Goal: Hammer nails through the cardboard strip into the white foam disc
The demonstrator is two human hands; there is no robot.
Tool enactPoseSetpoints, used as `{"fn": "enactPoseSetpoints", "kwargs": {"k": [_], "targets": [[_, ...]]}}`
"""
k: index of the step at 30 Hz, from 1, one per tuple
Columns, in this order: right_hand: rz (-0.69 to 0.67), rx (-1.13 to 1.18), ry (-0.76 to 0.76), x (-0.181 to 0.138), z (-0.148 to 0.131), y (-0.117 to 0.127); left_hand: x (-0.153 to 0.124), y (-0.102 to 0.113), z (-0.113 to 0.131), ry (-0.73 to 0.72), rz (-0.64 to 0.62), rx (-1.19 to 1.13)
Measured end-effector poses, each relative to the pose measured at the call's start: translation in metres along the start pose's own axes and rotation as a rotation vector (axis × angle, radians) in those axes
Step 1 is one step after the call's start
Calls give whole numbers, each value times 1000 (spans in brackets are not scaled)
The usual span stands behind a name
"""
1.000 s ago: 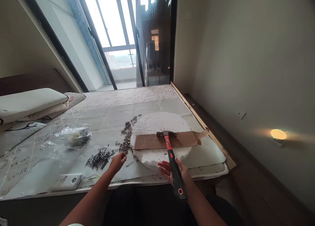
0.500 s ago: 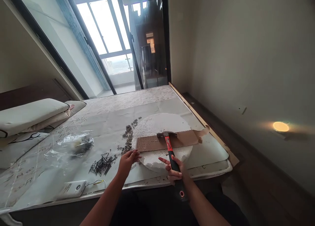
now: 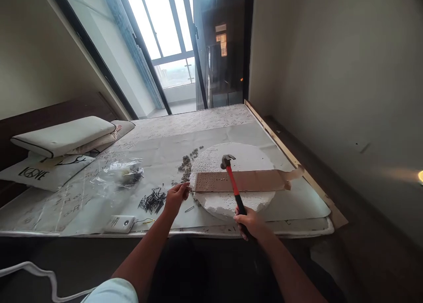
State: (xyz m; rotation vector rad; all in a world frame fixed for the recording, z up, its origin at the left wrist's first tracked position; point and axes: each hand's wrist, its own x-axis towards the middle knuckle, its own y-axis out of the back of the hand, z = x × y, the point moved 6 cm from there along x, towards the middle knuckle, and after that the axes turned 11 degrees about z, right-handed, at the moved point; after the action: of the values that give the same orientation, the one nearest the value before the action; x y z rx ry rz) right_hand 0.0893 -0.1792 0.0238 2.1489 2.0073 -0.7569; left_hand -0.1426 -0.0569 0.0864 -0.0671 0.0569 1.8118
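My right hand is wrapped around the black grip of a red and black claw hammer. The hammer's metal head appears above the far edge of a brown cardboard strip, which has rows of small holes in its left part. Under the strip lies a round white foam slab with crumbly edges. My left hand is closed in a pinch by the strip's left end; what its fingertips hold, if anything, is too small to make out. One loose nail lies just right of that hand.
A pile of nails sits left of my left hand, near a white power bank with a cable. Grey crumbs border the slab. Farther left are a clear plastic bag and pillows. A wooden rail edges the bed.
The hammer's head has come up off the cardboard strip, and my right fingers have closed more fully around its grip. My left hand stays by the strip's left end. The whole view has shifted.
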Motion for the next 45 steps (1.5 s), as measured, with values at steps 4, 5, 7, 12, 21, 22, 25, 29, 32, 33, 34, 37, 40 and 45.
{"fn": "enactPoseSetpoints", "kwargs": {"k": [4, 5, 7, 12, 21, 22, 25, 29, 32, 33, 34, 37, 40, 45], "targets": [[34, 8, 110, -12, 1, 20, 6, 6, 4, -44, 25, 28], [29, 42, 128, -15, 2, 24, 7, 8, 4, -46, 32, 27], [43, 106, 160, -19, 4, 31, 6, 10, 1, -55, 33, 41], [123, 195, 191, -25, 3, 41, -26, -25, -31, 3, -180, 237], [32, 144, 122, -26, 8, 39, -85, -104, -72, -153, -633, 573], [26, 137, 133, -25, 11, 39, -85, -105, -73, -177, -638, 577], [37, 106, 150, -23, 19, 41, -85, -106, -76, -225, -644, 561], [56, 76, 152, -23, 26, 41, -84, -109, -75, -253, -627, 506], [80, 64, 129, -22, 30, 40, -83, -108, -73, -282, -589, 499], [89, 60, 122, -22, 30, 40, -83, -108, -73, -289, -578, 494], [94, 57, 114, -21, 31, 39, -83, -107, -72, -294, -572, 485], [104, 55, 86, -19, 35, 38, -82, -106, -72, -280, -561, 440], [112, 55, 62, -17, 39, 37, -83, -105, -73, -223, -571, 392], [102, 66, 26, -16, 44, 36, -85, -105, -73, -155, -590, 337]]}}
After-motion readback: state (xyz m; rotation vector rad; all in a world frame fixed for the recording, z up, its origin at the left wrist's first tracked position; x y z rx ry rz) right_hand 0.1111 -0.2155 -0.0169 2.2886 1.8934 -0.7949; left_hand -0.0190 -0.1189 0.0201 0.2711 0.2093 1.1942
